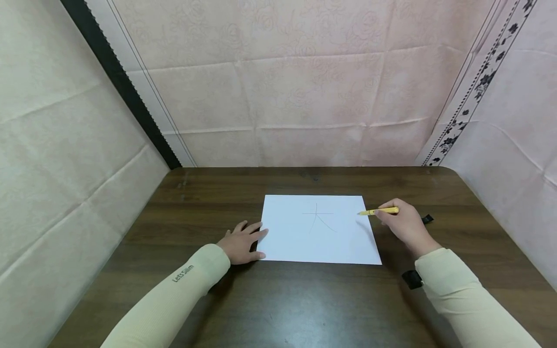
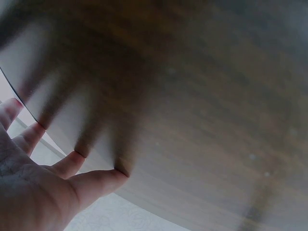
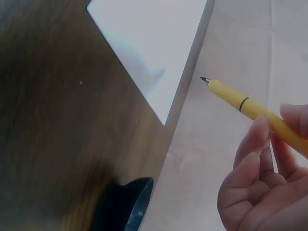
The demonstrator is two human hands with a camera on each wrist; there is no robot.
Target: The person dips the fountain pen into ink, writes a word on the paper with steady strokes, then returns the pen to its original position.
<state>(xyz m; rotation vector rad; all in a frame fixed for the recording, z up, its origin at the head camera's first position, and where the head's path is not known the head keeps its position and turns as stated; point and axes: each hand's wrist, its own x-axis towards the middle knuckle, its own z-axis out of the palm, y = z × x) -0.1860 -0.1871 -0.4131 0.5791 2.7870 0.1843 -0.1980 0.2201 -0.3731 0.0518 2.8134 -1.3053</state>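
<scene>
A white sheet of paper lies on the brown wooden table, with thin strokes drawn near its upper middle: a vertical, a horizontal and two slanting lines. My left hand rests at the sheet's left edge, its fingers spread and fingertips on the paper. In the left wrist view, the spread fingers of the left hand show against the tabletop. Between thumb and fingers, my right hand pinches a yellow pen at the sheet's right side. Its dark, pointed tip points left, over the paper.
The wooden table has pale cloth hanging behind it and at both sides. Beside the right hand is a small black piece, and a black device sits at the right cuff. A dark rounded object shows low in the right wrist view.
</scene>
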